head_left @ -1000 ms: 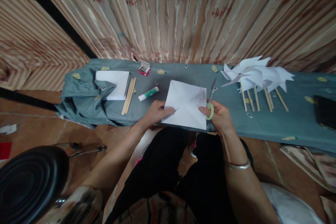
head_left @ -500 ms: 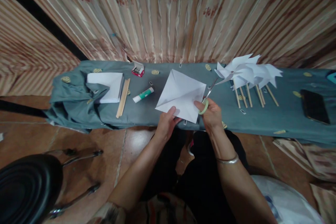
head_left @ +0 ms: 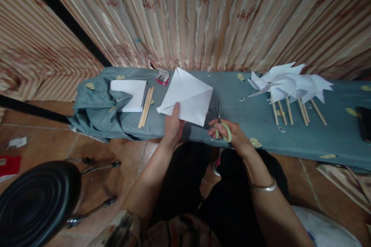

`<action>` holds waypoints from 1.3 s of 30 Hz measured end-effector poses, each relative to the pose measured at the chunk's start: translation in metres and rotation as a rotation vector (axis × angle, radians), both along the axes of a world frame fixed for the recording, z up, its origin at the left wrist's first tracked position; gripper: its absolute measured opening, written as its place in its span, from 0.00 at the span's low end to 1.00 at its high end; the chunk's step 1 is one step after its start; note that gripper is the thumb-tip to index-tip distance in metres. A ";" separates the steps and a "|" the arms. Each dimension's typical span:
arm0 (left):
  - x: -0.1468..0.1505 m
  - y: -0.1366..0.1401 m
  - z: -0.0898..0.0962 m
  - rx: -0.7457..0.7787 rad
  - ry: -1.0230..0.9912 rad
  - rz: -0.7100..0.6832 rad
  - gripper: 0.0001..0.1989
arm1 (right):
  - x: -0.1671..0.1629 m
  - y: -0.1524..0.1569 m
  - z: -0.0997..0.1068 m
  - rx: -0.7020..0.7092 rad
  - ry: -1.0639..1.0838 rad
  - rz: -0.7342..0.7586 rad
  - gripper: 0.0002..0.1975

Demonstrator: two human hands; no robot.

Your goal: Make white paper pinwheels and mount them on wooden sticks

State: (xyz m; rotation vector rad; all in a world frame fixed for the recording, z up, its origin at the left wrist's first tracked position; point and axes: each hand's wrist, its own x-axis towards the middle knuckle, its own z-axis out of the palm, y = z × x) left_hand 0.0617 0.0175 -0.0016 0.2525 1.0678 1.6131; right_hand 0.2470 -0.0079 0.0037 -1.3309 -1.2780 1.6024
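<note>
My left hand (head_left: 173,124) grips a square sheet of white paper (head_left: 189,94) by its lower left edge, thumb on top. Crease lines cross the sheet, and slits run in from at least two of its corners. To the right, my right hand (head_left: 228,133) is closed around green-handled scissors (head_left: 224,131), whose blades point away from me, apart from the paper. Several paper pinwheels (head_left: 290,83) on wooden sticks lie together further right. Left of the paper are a small red-and-white box (head_left: 162,77) of metal pins and a bundle of wooden sticks (head_left: 146,108).
A stack of white paper (head_left: 136,96) lies at the left on the green cloth-covered table (head_left: 232,85), partly under a cloth fold. A dark phone (head_left: 365,123) is at the right. A black round stool (head_left: 39,200) stands at lower left. A striped curtain (head_left: 188,19) hangs behind.
The paper has moved left with my left hand and turned slightly. My right hand has come away from its edge with the scissors. The glue stick is now out of sight. The view has shifted.
</note>
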 end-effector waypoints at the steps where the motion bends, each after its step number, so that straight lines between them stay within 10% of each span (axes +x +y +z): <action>1: -0.004 0.003 0.003 0.007 0.006 0.022 0.17 | 0.000 -0.002 0.002 -0.026 0.006 0.070 0.26; 8: -0.017 0.010 0.014 0.106 0.071 0.021 0.17 | -0.009 -0.008 0.011 -0.093 0.029 0.338 0.22; 39: 0.000 0.009 0.012 0.054 0.105 0.018 0.18 | -0.010 -0.008 0.007 -0.054 0.038 0.329 0.19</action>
